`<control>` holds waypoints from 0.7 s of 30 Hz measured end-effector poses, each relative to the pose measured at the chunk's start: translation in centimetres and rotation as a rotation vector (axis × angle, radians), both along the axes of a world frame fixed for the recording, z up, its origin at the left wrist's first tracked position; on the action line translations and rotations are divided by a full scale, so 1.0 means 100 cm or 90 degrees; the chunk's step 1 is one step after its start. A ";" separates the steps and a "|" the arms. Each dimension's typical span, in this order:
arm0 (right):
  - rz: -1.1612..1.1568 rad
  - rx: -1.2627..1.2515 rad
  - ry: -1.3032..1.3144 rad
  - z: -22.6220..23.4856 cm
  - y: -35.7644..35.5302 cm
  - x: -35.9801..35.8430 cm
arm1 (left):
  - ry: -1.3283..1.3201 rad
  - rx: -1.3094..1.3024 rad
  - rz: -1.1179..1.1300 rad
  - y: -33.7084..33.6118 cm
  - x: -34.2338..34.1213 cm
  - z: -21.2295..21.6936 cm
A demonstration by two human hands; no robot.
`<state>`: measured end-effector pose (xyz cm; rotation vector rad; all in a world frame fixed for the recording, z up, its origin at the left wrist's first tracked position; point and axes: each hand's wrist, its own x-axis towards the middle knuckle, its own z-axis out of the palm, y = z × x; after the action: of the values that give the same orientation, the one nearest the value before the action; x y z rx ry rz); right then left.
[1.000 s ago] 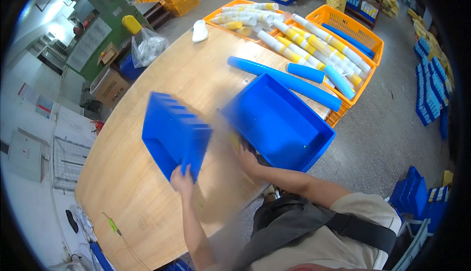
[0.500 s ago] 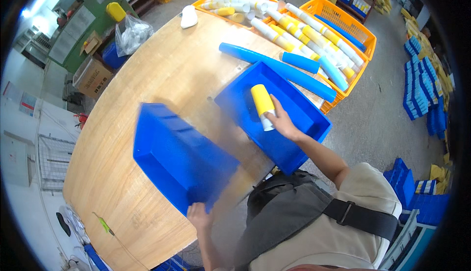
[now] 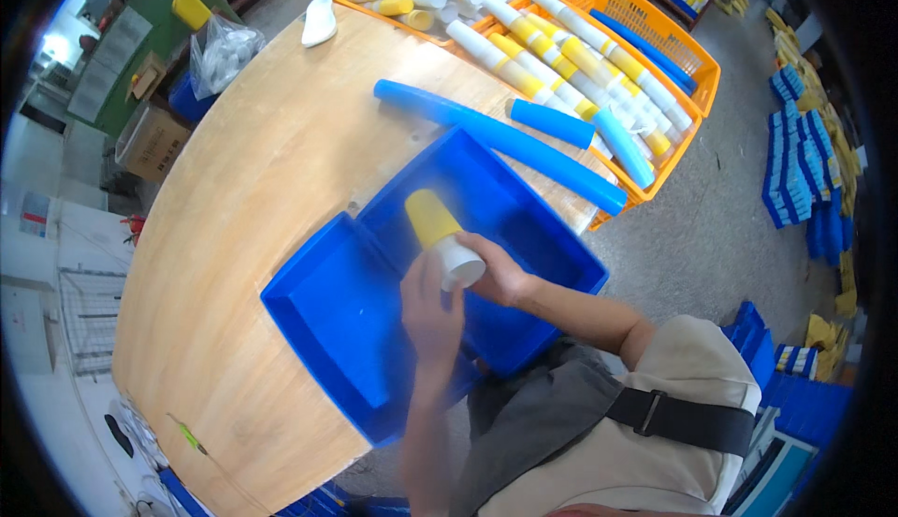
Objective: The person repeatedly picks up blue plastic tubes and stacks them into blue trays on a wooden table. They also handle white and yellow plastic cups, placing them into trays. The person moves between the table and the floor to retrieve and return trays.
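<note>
A short stack of nested cups (image 3: 438,222), yellow at its far end and white at its near end, is held tilted above two blue trays. My right hand (image 3: 496,272) is closed around its white part from the right. On the other side my left hand (image 3: 430,306), smeared by motion, has its fingers and thumb at the white rim. Below the hands, the left blue tray (image 3: 313,330) and the right blue tray (image 3: 547,218) lie side by side, their inner edges meeting. The hands and cups hide part of both trays.
A long blue tube-shaped stack (image 3: 505,138) and a shorter blue one (image 3: 552,124) lie beyond the trays. Orange crates (image 3: 706,77) at the far right hold several white and yellow cup stacks (image 3: 561,49). On the wooden table (image 3: 215,302) are a white object (image 3: 319,21) and a green-handled tool (image 3: 192,437).
The left tray has moved right, against the other tray. My left hand has let go of it and come up to the cups. The cup stack has moved left and toward me.
</note>
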<state>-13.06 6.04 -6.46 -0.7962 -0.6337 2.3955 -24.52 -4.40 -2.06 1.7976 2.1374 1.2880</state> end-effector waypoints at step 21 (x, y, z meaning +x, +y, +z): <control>0.110 0.238 -0.007 -0.129 0.142 -0.045 | 0.069 -0.149 0.310 0.075 0.010 -0.002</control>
<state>-17.60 20.21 -19.39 -0.6131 -1.1528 2.3188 -23.47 3.13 -2.23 1.3330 2.7664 0.9649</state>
